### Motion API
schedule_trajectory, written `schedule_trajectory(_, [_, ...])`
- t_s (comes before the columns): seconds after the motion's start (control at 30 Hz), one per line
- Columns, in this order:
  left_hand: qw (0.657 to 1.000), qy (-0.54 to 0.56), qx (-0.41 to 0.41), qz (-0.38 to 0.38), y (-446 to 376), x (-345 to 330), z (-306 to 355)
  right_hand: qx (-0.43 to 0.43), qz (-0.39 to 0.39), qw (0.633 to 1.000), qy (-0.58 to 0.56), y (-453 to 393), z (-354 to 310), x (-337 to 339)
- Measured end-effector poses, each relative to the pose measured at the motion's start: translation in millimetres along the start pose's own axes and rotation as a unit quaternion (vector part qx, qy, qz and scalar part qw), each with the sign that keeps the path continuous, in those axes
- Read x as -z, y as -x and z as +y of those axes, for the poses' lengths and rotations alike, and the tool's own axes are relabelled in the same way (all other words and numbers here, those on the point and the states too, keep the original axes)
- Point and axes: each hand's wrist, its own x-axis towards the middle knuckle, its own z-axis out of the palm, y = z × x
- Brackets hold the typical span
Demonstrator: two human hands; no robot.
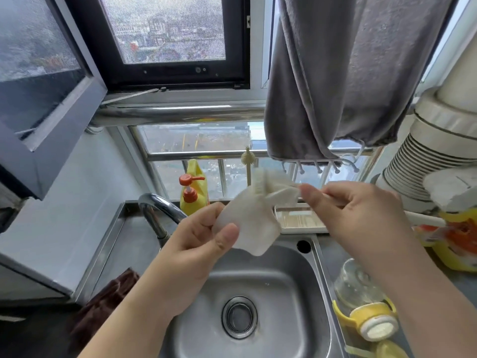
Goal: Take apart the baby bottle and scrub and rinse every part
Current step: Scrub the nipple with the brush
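Note:
Both my hands hold a white cloth (251, 218) up above the steel sink (294, 275). My left hand (204, 241) pinches its lower left corner between thumb and fingers. My right hand (358, 210) pinches the upper right end, and the cloth is stretched between them. On the counter right of the sink lies a clear baby bottle (357, 285) on its side, with a yellow handled collar (371, 319) and a white cap end facing me. Another yellow piece (389, 350) shows at the bottom edge.
The faucet (160, 210) curves up at the sink's back left. Yellow soap bottles (192, 195) stand behind it, with a white tray (299, 220) to their right. A grey towel (348, 73) hangs overhead. A brown rag (103, 306) lies on the left counter. Stacked dishes (423, 166) stand at right.

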Motion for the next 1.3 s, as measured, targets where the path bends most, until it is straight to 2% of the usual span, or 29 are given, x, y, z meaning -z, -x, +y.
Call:
schedule_trajectory(0.17, [0.989,0.145,0.021,0.004,-2.5,0.4,4.4,0.036,-0.003,0.999,-0.021,10.8,-2.5,-3.3])
schedule_trajectory(0.27, [0.984,0.176,0.028,-0.002,-1.8,0.7,4.7,-0.014,-0.006,0.999,-0.029,9.5,5.2,-2.3])
schedule_trajectory(0.4, [0.979,0.2,0.03,0.013,-3.6,4.1,3.2,-0.005,-0.033,0.998,-0.048,13.9,1.7,-0.5])
schedule_trajectory(0.53, [0.971,0.239,0.026,-0.003,-2.7,0.6,1.7,-0.064,-0.055,0.995,-0.056,12.4,13.1,-6.4])
schedule_trajectory(0.63, [0.962,0.266,0.041,0.032,-4.8,-2.4,1.9,-0.076,-0.06,0.993,-0.074,16.0,17.6,-11.5])
schedule_trajectory(0.77, [0.966,0.212,0.146,0.026,-8.2,-3.1,-1.4,-0.067,-0.061,0.994,-0.068,18.8,22.1,-14.9])
schedule_trajectory(0.83, [0.974,0.169,0.154,0.009,-6.9,1.2,-3.5,-0.058,-0.052,0.996,-0.052,18.9,22.0,-14.0])
schedule_trajectory(0.93, [0.982,0.129,0.138,-0.002,-5.8,5.3,-4.9,-0.021,-0.033,0.999,-0.008,19.6,23.8,-14.9])
schedule_trajectory(1.1, [0.995,0.039,0.085,0.039,-6.5,1.4,-8.0,0.042,0.003,0.991,0.126,18.1,19.5,-14.9])
schedule_trajectory(1.23, [0.998,-0.04,0.032,0.02,-6.9,-4.5,-6.7,0.019,0.028,0.993,0.11,1.2,17.4,-11.1])
schedule_trajectory(1.3, [0.997,-0.07,0.022,0.016,-7.4,-3.8,-7.1,0.052,0.017,0.992,0.112,2.6,11.6,-12.7])
